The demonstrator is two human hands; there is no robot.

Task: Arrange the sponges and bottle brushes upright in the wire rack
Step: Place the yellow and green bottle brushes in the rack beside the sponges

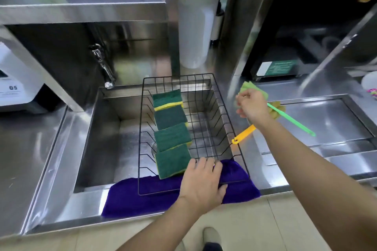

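The right hand [252, 106] closed on what looked like a pale green sponge [254, 89]; the left hand [202, 181] lay flat, fingers loose, on the wire rack [224, 112].

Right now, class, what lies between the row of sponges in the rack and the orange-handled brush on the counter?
In the head view, only the empty right half of the wire rack and its side wall separate the sponges from the orange-handled brush.
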